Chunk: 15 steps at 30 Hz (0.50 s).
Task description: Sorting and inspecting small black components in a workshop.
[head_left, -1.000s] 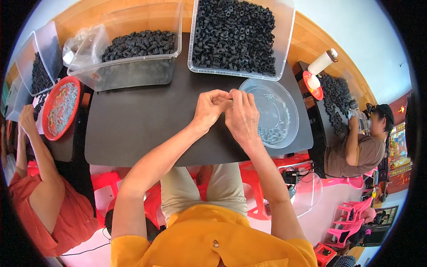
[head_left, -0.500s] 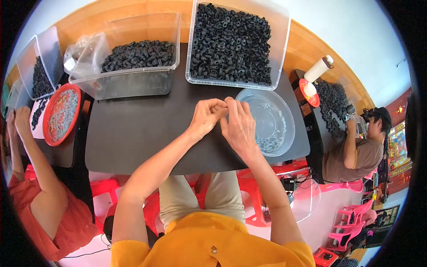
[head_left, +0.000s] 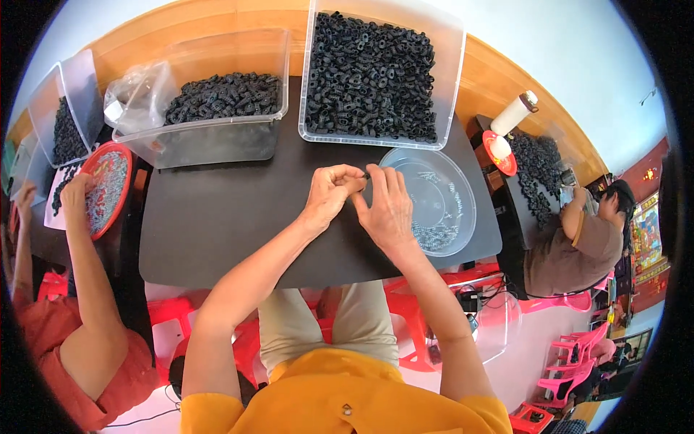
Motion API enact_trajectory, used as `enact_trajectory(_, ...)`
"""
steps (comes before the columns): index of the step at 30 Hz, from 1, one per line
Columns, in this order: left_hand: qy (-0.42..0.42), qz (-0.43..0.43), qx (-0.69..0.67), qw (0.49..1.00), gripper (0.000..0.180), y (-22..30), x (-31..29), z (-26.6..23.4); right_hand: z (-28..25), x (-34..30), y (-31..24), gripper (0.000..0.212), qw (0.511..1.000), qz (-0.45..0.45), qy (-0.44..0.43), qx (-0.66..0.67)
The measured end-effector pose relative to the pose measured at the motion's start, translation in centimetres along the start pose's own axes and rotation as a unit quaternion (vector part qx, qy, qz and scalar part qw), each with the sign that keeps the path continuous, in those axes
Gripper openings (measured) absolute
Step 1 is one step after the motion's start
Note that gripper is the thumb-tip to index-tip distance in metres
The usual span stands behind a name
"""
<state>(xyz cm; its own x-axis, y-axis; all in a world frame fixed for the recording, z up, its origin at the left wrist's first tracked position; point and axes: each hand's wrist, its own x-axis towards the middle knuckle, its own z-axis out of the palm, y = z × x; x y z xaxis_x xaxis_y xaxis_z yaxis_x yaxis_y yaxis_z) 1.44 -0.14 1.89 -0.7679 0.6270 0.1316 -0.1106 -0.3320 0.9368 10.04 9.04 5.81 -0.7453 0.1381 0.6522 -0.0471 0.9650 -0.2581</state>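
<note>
My left hand (head_left: 331, 195) and my right hand (head_left: 388, 206) meet over the dark table, fingertips pinched close together. Between them shows a bit of a small black plastic part (head_left: 367, 174), mostly covered by the fingers. Beside my right hand lies a round clear plastic dish (head_left: 431, 206) with many small silvery pieces that look like springs (head_left: 436, 237). Beyond the hands stands a clear bin (head_left: 376, 142) full of small black plastic parts (head_left: 370, 79). A second clear bin (head_left: 217, 137), to the left, holds more black parts.
A co-worker's hand (head_left: 74, 194) on the left is at a red tray (head_left: 124, 206) of silvery pieces. At the right, another person (head_left: 575, 253) sits by a heap of black parts (head_left: 535, 163) and a white bottle (head_left: 515, 112). The table (head_left: 224, 231) ends just before my lap.
My hands stay together in nearly the same place, and a bit of the black part now shows between the fingers. The left co-worker's hand has moved over to the red tray.
</note>
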Motion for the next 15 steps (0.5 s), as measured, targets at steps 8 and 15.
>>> enact_trajectory(8,-0.018,0.013,0.027,0.999,0.01,-0.5,0.1,-0.1,-0.1,-0.4,0.8,0.039,0.997,-0.056,-0.006,-0.047)
enact_trajectory(15,-0.067,-0.03,-0.088,0.993,0.018,0.6,-0.2,-0.3,-1.0,-0.4,1.2,0.039,0.999,-0.045,0.003,-0.026)
